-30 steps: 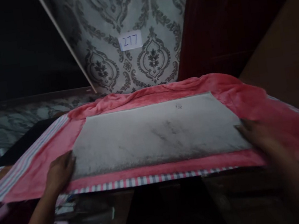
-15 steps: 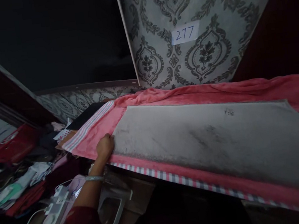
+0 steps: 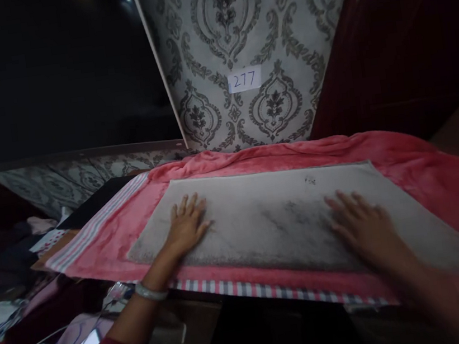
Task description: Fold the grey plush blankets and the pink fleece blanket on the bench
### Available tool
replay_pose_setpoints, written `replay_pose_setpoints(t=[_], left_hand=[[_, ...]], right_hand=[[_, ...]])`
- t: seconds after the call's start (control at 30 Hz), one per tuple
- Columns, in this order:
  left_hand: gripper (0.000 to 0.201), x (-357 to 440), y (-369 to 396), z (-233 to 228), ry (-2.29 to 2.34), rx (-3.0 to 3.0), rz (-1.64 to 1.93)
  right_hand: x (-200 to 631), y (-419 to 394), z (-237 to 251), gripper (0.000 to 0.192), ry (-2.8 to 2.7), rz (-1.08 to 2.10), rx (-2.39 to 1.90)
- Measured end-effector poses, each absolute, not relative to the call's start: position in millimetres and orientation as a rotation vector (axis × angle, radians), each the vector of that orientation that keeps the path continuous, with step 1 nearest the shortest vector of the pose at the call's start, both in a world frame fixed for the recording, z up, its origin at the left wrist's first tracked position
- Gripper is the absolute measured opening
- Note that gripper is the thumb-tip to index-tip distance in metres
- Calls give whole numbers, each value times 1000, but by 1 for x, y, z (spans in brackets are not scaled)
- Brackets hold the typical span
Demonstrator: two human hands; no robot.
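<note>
A grey, smudged cloth (image 3: 269, 217) lies spread flat on a pink blanket (image 3: 423, 169) that covers a table. My left hand (image 3: 187, 222) rests palm down on the left part of the grey cloth, fingers spread. Farther right on the same cloth, my right hand (image 3: 361, 225) lies flat too, fingers apart. Neither hand holds anything. A bangle circles my left wrist.
A paper label reading 277 (image 3: 245, 79) is stuck on the patterned wallpaper behind. The blanket has a striped border (image 3: 245, 289) along its front edge. Clothes and clutter (image 3: 12, 291) lie on the left, with a white stool (image 3: 167, 338) below.
Both hands left the cloth's side edges and now press flat on its top surface. The view swung left, then back to centre.
</note>
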State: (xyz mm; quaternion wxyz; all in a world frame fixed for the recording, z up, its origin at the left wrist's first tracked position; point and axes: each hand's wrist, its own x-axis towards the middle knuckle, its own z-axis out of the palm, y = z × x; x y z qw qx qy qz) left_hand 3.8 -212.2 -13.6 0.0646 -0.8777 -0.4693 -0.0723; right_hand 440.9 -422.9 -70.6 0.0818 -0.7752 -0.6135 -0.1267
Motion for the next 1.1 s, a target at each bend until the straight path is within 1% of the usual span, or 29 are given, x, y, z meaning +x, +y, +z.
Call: replay_pose_setpoints(t=[0.1,0.2,0.3,0.4,0.57,0.63,0.7,0.77,0.83,0.87,1.0,1.1], left_hand=[[62,21,-209,-32,-1375,-2784,-120],[65,18,-204,-41,-1406,-2811,-84],[68,12,-198,-37,-1422,-2858,-34],[66,7,-188,-25,-1385,-2939,17],[66,3,-163,-8,-1459,-2930,127],[67,9,-155,-5,-1418,-2944,98],[61,21,-149,-5,-1264,-2982,-36],[48,37,-143,-6,-1052,-3016,-161],[39,53,-134,-9,-921,-3026,-190],[38,60,-127,-11,-902,-3019,-177],[40,87,-95,-15,-945,-2964,-142],[41,94,-79,-14,-959,-2970,-178]], right_hand=[[414,-411,-82,64,-1917,-213,-2352],[414,-417,-90,65,-1916,-128,-2396],[420,-416,-83,64,-1906,-38,-2453],[408,-395,-64,62,-1973,67,-2441],[336,-323,-31,59,-2356,154,-1987],[307,-294,-25,60,-2448,196,-1809],[288,-268,-24,56,-2503,199,-1634],[282,-244,-27,47,-2500,170,-1528],[287,-223,-30,41,-2451,126,-1535],[291,-213,-30,40,-2418,107,-1574],[303,-180,-23,41,-2324,78,-1757],[292,-168,-16,39,-2246,39,-1889]])
